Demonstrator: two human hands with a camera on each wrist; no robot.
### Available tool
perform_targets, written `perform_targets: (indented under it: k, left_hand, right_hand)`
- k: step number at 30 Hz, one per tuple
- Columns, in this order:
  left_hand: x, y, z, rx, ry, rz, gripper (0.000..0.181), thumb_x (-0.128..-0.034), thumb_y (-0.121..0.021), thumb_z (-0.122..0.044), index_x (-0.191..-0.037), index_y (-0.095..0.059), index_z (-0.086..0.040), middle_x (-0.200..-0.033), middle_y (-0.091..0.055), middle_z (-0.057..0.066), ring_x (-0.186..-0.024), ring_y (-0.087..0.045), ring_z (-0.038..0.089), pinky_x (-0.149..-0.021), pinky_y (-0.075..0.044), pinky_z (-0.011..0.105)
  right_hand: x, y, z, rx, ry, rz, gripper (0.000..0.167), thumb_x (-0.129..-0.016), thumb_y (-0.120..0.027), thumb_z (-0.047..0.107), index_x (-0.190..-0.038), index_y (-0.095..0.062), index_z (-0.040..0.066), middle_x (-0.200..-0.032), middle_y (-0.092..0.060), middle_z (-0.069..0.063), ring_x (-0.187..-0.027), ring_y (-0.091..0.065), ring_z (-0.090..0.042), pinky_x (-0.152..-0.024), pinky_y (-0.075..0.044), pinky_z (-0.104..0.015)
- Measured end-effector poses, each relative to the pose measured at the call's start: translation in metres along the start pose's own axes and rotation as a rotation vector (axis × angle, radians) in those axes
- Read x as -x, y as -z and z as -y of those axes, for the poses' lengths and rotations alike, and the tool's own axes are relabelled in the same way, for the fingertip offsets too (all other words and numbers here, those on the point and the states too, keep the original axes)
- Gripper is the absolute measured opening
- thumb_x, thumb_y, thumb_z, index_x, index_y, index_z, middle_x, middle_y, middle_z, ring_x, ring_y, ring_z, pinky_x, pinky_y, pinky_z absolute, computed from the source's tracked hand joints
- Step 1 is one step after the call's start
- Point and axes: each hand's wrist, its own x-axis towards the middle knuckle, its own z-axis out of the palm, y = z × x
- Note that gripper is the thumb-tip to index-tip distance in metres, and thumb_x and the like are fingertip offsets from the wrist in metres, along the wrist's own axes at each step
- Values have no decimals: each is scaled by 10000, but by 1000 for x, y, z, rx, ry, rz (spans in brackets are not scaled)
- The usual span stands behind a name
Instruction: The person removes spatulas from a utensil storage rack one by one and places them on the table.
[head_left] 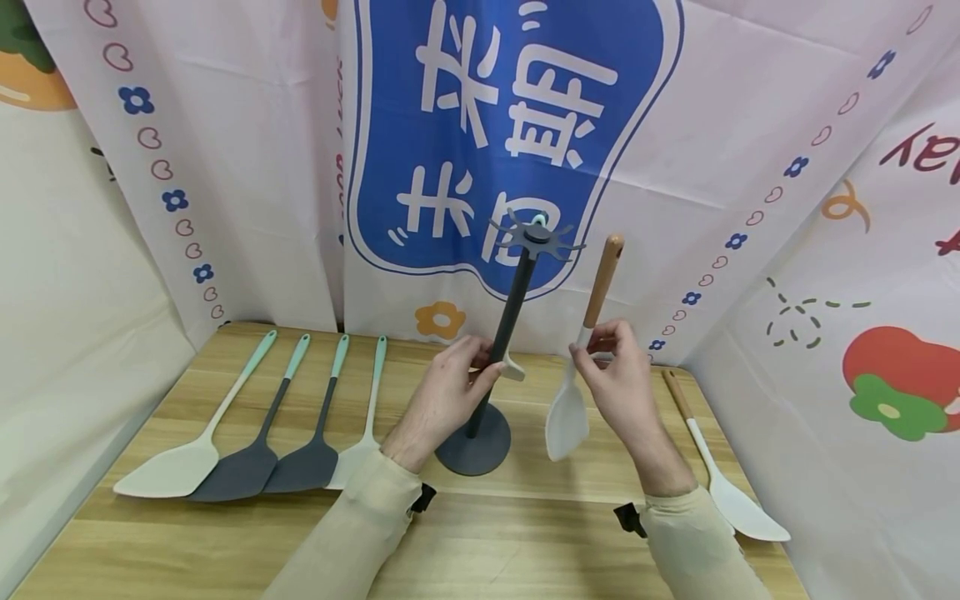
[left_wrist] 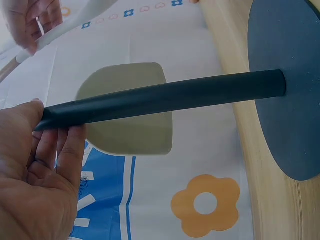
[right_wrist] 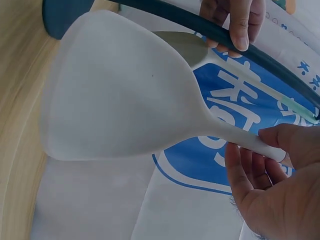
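Observation:
My left hand (head_left: 442, 396) grips the dark pole of a utensil stand (head_left: 517, 304), whose round base (left_wrist: 295, 120) rests on the table. Hooks fan out around the stand's top. Behind the pole hangs a spatula with a beige blade (left_wrist: 130, 137) and a mint handle (right_wrist: 265, 87). To the right of the stand, my right hand (head_left: 622, 387) pinches a white turner (head_left: 567, 423) by its neck, just below the wooden handle (head_left: 603, 279). The turner is held above the table, blade down and handle up, apart from the stand.
Left on the wooden table (head_left: 450, 550) lie a cream turner (head_left: 168, 471), two dark grey turners (head_left: 240, 472) and a white spatula (head_left: 356, 458), blades overlapping. Near the right edge lies a white turner with a wooden handle (head_left: 738, 504). Printed cloth (head_left: 300, 167) hangs behind.

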Motion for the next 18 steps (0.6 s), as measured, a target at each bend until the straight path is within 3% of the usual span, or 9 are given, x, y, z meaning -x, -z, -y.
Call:
perform_targets:
  k: [2,6,11,18]
  left_hand:
    - [0,0,0,2,1,-1,138,-1151,-792,-198,-1261,-769,-119,-1178,-773,55,-1075,-805,203,-1008,-757,448]
    - [0,0,0,2,3,-2,144,-1149,-795,-193,-1266,-769,-115,-1178,-773,58,-1077,-807,205,-1011,-757,450]
    - [0,-1,1,4,2,2,150,-1150,-792,-192,-1275,-767,-113,-1185,-773,60,-1084,-807,206,-1014,-756,448]
    - [0,-1,1,4,3,3,157,-1154,-786,-192,-1285,-762,-110,-1199,-774,63,-1096,-813,214,-1022,-754,444]
  right_hand:
    - [1,2,-3,7,-6,10,306,-1131,-755,56,-1363,-570,-15,-1354,-728,-252,-1285,-755,-396,-1114,-708,-559]
    - [2,6,-8,39,-23,28,298,-1141,-746,72,-1359,-564,-18,-1371,-725,-263,-1310,-744,-423,-1132,-700,-611]
    - [2,12,-16,81,-29,50,287,-1151,-742,104,-1350,-570,-12,-1362,-731,-260,-1325,-743,-431,-1118,-699,-597]
    - [4,21,-24,144,-11,78,272,-1155,-745,129,-1329,-580,-1,-1338,-735,-257,-1289,-748,-437,-1013,-680,-476]
